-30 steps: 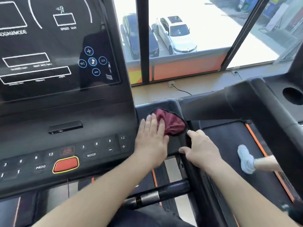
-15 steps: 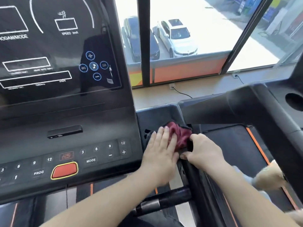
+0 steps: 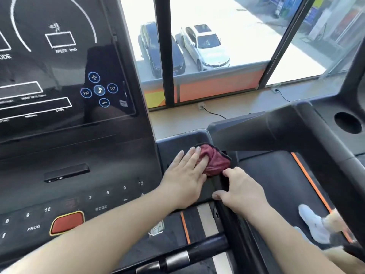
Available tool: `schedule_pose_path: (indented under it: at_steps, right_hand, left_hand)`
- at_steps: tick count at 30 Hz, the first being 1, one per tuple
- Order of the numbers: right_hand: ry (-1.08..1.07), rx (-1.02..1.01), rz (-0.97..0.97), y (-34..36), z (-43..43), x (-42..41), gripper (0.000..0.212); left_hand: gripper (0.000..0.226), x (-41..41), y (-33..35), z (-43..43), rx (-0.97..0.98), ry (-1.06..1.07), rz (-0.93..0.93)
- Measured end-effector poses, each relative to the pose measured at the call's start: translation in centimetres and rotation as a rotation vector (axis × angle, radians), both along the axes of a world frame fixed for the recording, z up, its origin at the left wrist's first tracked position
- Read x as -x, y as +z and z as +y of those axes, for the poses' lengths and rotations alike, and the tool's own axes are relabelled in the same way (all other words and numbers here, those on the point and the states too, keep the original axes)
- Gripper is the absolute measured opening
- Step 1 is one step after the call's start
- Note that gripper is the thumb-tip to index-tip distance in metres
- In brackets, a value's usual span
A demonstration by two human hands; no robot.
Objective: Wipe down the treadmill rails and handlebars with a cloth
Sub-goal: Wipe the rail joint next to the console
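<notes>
A: Head view: where was the cloth (image 3: 214, 162)?
B: On the console's side tray (image 3: 177, 143), at two o'clock from the left hand (image 3: 184, 179), whose flat, near-together fingers pressed it.
A: And the right hand (image 3: 240, 191)?
B: Fingers curled over the tray's edge, touching the cloth.

Cloth (image 3: 216, 162) under the left hand (image 3: 185, 180): dark red, edged in black. Console (image 3: 75, 155) left of that hand: glossy black with white markings, blue-ringed round buttons (image 3: 99, 89), one orange-red button (image 3: 67, 222) rimmed yellow. Rail (image 3: 227, 196) under the right hand (image 3: 243, 192): black. Belt (image 3: 276, 184) beyond the right hand: black, orange stripe along its edge. Shoe (image 3: 312, 220) to its right: white.
</notes>
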State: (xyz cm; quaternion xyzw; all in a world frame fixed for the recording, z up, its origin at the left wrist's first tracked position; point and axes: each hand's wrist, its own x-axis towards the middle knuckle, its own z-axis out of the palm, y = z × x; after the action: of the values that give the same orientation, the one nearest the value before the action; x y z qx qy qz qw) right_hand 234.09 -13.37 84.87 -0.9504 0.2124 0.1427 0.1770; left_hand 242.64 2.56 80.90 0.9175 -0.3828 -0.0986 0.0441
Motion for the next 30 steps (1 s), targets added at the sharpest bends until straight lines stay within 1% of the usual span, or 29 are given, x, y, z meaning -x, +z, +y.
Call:
schedule_pose_path:
  at_steps: [1,3,5,6,8,10,11,12,15,17,18,19,20,21,23,24,25,26,28,29,30]
  right_hand:
    - [0.001,-0.006,-0.02,-0.3,0.1,0.3,0.07]
    - [-0.005,-0.037,-0.066,-0.7,0.1,0.9,0.074]
    - [-0.023,-0.085,-0.109,-1.0,-0.2,1.6,0.08]
    - [-0.03,-0.1,-0.139,-1.1,-0.3,2.0,0.082]
    - [-0.06,-0.139,-0.214,-1.2,-0.7,2.5,0.08]
    - [-0.124,-0.218,-0.309,-1.1,-1.2,3.0,0.067]
    - [-0.154,-0.24,-0.353,-1.1,-1.4,3.3,0.058]
    - [-0.183,-0.249,-0.383,-1.1,-1.6,3.5,0.05]
    - [-0.26,-0.314,-0.455,-1.1,-2.0,4.1,0.034]
    - [-0.304,-0.359,-0.484,-1.2,-2.1,4.7,0.024]
    - [-0.325,-0.386,-0.488,-1.3,-2.1,4.9,0.02]
    - [-0.342,-0.414,-0.495,-1.3,-2.0,5.2,0.018]
    - [-0.356,-0.439,-0.499,-1.4,-2.0,5.4,0.018]
    - [-0.371,-0.463,-0.501,-1.5,-2.0,5.6,0.02]
    - [-0.403,-0.498,-0.489,-1.6,-2.0,5.8,0.028]
    - [-0.423,-0.514,-0.481,-1.7,-2.0,6.0,0.032]
    - [-0.44,-0.534,-0.48,-1.6,-2.0,6.2,0.036]
    - [-0.448,-0.556,-0.483,-1.5,-2.0,6.4,0.038]
    - [-0.438,-0.584,-0.484,-1.2,-1.8,6.9,0.043]
    - [-0.432,-0.593,-0.479,-1.2,-1.8,7.2,0.044]
    - [-0.43,-0.598,-0.472,-1.1,-1.9,7.4,0.043]
  left_hand:
    - [0.061,-1.7,0.2,-0.4,0.004,0.025,-0.007]
    - [0.061,-4.4,0.7,-2.2,0.028,0.157,0.011]
    - [0.062,-4.3,1.1,-4.2,0.05,0.256,0.037]
    - [0.062,-3.1,0.9,-4.8,0.052,0.247,0.034]
    - [0.062,-0.3,0.5,-4.5,0.062,0.106,-0.003]
    - [0.059,0.1,0.6,-3.2,0.057,-0.049,0.008]
    - [0.058,-1.1,0.7,-3.0,0.053,-0.083,0.003]
    - [0.057,-2.8,0.8,-3.3,0.048,-0.077,-0.002]
    - [0.056,-7.5,1.5,-5.4,0.044,0.109,0.054]
    - [0.055,-6.5,1.1,-6.5,0.051,0.142,0.017]
    - [0.053,-4.8,0.7,-6.5,0.059,0.097,-0.022]
    - [0.051,-2.7,0.2,-6.1,0.087,0.006,-0.044]
    - [0.048,-0.5,-0.2,-5.3,0.135,-0.115,-0.063]
    - [0.045,1.1,-0.2,-4.4,0.163,-0.246,-0.044]
    - [0.043,0.6,0.2,-3.7,0.158,-0.444,0.039]
    - [0.043,-1.0,0.5,-4.0,0.146,-0.476,0.027]
    - [0.043,-2.9,0.9,-4.6,0.118,-0.446,-0.002]
    - [0.044,-4.7,0.9,-5.4,0.102,-0.343,-0.061]
    - [0.047,-6.6,1.1,-6.9,0.054,-0.085,-0.11]
    - [0.047,-5.8,1.1,-7.5,0.042,-0.024,-0.126]
    - [0.045,-4.0,0.9,-7.9,0.038,-0.061,-0.144]
